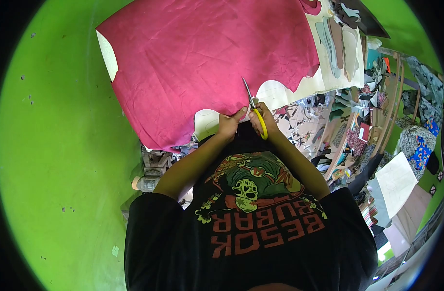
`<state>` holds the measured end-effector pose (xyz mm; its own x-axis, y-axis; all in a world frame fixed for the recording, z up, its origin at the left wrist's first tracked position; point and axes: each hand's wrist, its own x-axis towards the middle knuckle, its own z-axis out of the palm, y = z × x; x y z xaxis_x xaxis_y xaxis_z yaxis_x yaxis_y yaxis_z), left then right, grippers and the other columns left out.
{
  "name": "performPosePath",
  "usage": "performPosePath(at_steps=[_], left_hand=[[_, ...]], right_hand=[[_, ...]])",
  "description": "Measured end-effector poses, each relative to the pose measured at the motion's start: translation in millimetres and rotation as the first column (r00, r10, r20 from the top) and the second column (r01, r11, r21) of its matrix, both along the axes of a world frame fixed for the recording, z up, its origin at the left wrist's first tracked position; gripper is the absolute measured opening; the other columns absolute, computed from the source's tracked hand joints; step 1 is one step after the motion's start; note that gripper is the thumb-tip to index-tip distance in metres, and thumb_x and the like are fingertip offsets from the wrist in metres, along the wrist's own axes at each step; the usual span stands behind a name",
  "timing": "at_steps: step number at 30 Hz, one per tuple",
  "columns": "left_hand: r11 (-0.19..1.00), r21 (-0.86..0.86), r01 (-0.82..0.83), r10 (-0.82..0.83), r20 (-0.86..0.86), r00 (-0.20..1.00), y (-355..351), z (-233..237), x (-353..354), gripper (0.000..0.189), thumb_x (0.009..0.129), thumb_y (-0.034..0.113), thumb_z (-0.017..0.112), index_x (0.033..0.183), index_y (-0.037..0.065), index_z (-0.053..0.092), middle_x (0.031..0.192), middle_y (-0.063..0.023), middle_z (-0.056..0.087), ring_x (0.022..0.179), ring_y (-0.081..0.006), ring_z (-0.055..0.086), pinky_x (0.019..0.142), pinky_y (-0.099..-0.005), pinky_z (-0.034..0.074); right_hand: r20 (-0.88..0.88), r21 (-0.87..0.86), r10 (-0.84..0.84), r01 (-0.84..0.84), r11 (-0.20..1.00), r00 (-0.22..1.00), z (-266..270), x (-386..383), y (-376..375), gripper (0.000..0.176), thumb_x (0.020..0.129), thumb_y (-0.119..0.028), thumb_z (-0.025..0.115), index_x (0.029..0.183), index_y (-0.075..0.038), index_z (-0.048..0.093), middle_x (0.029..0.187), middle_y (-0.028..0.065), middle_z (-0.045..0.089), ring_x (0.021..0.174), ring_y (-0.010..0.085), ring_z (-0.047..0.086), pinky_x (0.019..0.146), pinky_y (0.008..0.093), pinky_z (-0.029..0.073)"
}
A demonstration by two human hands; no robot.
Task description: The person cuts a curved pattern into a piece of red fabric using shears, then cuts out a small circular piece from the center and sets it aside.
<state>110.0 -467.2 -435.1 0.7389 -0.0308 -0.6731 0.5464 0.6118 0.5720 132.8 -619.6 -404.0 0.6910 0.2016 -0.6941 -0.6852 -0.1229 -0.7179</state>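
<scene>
A large pinkish-red sheet [207, 48], leather-like and lightly creased, spreads over a pale board with scooped-out gaps along its near edge. My right hand [264, 119] grips a pair of scissors [261, 125] by its yellow handles. Its metal blades point away from me over the sheet, looking nearly closed. Just to the left, my left hand [229, 125] pinches the sheet's near edge, thumb on top and fingers largely hidden beneath. Both hands are close together in front of my chest.
Grey, brown and white cut pieces [336, 46] lie on the pale board [355, 80] at the right. Scraps litter the floor [302, 121]. Wooden rails [392, 109] with piled fabric run along the right. A bottle [147, 184] is by my left elbow, near the green wall [62, 145].
</scene>
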Motion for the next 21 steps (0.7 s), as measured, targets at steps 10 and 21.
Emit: performPosePath(at_steps=[10, 21], left_hand=[[1.000, 0.007, 0.019, -0.019, 0.010, 1.000, 2, 4, 0, 0.040, 0.088, 0.011, 0.075, 0.122, 0.003, 0.056, 0.112, -0.0068, 0.065, 0.103, -0.0180, 0.062, 0.089, -0.0334, 0.051], [1.000, -0.002, 0.007, -0.007, 0.021, 1.000, 1, -2, -1, 0.040, 0.088, 0.012, 0.075, 0.121, 0.003, 0.057, 0.111, -0.0061, 0.065, 0.102, -0.0178, 0.062, 0.090, -0.0335, 0.050]], right_hand=[[-0.046, 0.112, -0.043, 0.048, 0.993, 0.998, -18, -2, 1, 0.047, 0.092, -0.035, 0.069, 0.113, -0.008, 0.038, 0.067, -0.0005, 0.046, 0.044, 0.0068, 0.039, 0.037, 0.0243, 0.034], [0.054, 0.122, -0.045, 0.039, 0.992, 0.998, -12, 0, 1, 0.045, 0.092, -0.034, 0.069, 0.111, -0.007, 0.039, 0.071, 0.0005, 0.048, 0.044, 0.0069, 0.040, 0.038, 0.0240, 0.034]])
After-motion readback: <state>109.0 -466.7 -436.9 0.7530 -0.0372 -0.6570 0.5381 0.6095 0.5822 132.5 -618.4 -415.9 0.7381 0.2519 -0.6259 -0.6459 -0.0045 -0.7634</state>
